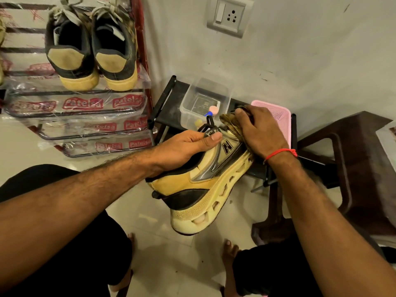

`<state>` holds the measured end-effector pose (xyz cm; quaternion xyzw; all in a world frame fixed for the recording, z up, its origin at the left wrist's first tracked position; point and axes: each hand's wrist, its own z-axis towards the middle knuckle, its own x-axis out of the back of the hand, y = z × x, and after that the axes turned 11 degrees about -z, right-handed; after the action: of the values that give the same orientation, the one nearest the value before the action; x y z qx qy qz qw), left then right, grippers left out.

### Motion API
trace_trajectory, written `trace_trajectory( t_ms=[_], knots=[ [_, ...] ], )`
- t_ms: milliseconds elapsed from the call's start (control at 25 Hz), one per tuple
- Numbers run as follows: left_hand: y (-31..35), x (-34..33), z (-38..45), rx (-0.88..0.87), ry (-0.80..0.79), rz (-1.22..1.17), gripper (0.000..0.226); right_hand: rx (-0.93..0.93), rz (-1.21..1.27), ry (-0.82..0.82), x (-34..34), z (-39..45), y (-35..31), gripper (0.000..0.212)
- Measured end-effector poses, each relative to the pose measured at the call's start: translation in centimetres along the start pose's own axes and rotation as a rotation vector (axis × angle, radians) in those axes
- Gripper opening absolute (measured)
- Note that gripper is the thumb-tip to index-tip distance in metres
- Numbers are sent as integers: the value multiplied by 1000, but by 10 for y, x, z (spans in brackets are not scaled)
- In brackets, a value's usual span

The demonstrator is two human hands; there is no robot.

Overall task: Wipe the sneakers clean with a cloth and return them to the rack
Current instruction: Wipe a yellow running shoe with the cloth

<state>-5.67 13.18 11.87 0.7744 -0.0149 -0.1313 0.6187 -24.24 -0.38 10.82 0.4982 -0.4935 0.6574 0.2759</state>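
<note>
Head view. The left hand (188, 146) grasps a yellow-and-black mesh sneaker with a chunky cut-out cream sole (205, 181), fingers curled over the collar and thumb laid along the side panel just behind the black laces (209, 125). The shoe is held in the air above the pale tiled floor (150, 228), heel toward the person, toe pointing away from the grip.

Beyond the left hand's thumb, the right hand (260, 133) clenches a crumpled brown patterned cloth (230, 124) and presses it against the toe end; a red thread bracelet (280, 154) circles that wrist.

Up and to the left of the grip stands the red-framed wire shoe rack with plastic-wrapped shelves (85, 103), well apart from the held shoe. On its top shelf sits a pair of dark sneakers with tan heel patches and yellow soles (92, 54), heels outward.

Just past the cloth hand lie a clear plastic tub of small items (203, 99) and a pink perforated plastic basket (280, 116), both on a low black stand (169, 103).

Risks, as judged from here: hard rubbing at the toe could twist the shoe out of the collar grip, since only one end is held; a wide stroke could knock the tub; the loose laces may snag in the cloth.
</note>
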Motion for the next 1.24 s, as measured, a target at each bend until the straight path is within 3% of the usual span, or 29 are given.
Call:
trace_trajectory(
  t_ms=[280,480,680,840,1080,1160,1240],
  knots=[
    [-1,5,-4,-28,25,85,38,100,167,-34,-15,-9,-15,58],
    [-4,8,0,-51,92,98,56,234,124,28,-16,-16,-27,49],
    [0,8,4,-58,135,70,45,233,84,232,-13,-17,-28,39],
    [-1,15,7,-37,222,71,67,249,161,330,-19,-27,-40,33],
    [5,39,10,-106,440,-192,55,437,181,401,-20,-74,-88,25],
    [5,41,11,-131,462,-286,55,486,81,377,-29,-89,-97,31],
    [6,37,11,-156,485,-322,49,450,19,330,-30,-88,-97,55]
  ],
)
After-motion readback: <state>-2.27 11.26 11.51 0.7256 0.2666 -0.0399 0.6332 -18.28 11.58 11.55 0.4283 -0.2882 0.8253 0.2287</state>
